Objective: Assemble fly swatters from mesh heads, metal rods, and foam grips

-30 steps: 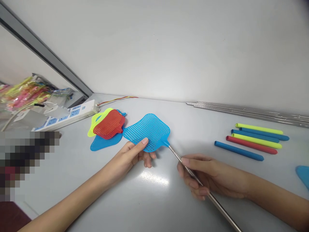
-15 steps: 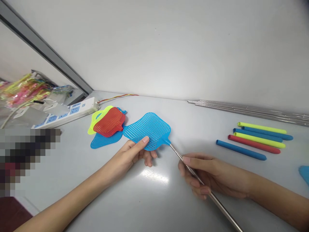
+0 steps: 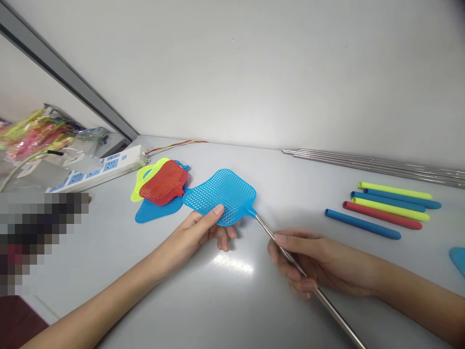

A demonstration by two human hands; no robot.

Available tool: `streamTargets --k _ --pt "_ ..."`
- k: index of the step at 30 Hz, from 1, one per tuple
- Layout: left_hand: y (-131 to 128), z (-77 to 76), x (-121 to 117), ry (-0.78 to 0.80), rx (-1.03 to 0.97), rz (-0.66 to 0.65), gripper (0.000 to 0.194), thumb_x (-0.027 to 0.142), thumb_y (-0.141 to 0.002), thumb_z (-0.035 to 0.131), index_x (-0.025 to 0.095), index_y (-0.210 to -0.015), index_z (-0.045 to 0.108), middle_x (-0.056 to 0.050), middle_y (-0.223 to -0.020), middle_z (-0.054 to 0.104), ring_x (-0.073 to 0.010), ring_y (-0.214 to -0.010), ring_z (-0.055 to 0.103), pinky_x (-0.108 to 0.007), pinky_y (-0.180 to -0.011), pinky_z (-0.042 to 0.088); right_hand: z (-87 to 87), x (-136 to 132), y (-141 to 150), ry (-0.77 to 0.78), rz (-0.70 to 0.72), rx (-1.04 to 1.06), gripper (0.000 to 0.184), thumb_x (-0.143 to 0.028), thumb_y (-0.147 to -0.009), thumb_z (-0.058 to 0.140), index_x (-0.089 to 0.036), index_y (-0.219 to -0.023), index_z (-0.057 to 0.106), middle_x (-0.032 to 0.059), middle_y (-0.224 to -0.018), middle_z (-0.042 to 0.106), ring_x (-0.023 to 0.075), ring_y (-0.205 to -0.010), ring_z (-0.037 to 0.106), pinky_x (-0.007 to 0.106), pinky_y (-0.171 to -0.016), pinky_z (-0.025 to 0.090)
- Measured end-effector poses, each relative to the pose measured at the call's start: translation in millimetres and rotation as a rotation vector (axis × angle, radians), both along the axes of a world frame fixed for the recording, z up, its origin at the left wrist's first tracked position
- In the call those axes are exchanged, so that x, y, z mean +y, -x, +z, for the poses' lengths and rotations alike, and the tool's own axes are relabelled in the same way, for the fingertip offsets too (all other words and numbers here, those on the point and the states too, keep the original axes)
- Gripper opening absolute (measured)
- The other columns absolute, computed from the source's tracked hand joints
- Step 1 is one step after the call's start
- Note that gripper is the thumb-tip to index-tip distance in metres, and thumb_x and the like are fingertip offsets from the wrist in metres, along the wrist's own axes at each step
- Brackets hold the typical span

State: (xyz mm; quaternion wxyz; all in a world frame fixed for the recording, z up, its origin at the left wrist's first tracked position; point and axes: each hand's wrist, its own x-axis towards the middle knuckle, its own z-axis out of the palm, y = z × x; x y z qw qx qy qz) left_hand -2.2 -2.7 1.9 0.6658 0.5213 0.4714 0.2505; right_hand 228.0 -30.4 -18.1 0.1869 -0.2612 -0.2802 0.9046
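Blue swatter head (image 3: 227,191) is extending beyond the left grip (image 3: 198,231), which is pinching its edge; the right grip (image 3: 314,259) is clasping the adjoining metal rod (image 3: 334,313). The head is looking light and flexible, likely offering firmest hold near its neck (image 3: 249,210).

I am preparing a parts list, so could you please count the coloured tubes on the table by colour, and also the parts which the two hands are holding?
Blue tubes: 3
Yellow tubes: 2
Red tube: 1
Blue mesh head in the left hand: 1
Metal rod in the right hand: 1
Total: 8
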Motion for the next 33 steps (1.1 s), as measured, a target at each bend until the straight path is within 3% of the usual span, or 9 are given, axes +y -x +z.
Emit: streamTargets --k 33 --pt "0.7 0.2 -0.6 -0.074 0.064 -0.070 0.040 0.042 -0.089 0.036 0.013 -0.090 0.062 -0.005 -0.071 0.063 -0.0130 -0.059 0.057 -0.025 -0.062 0.046 -0.2 -1.6 -0.4 0.017 -0.008 0.013 0.029 -0.035 -0.091 0.039 -0.014 -0.082 0.056 -0.0033 -0.058 0.043 0.0052 -0.044 0.036 0.022 -0.050 0.032"
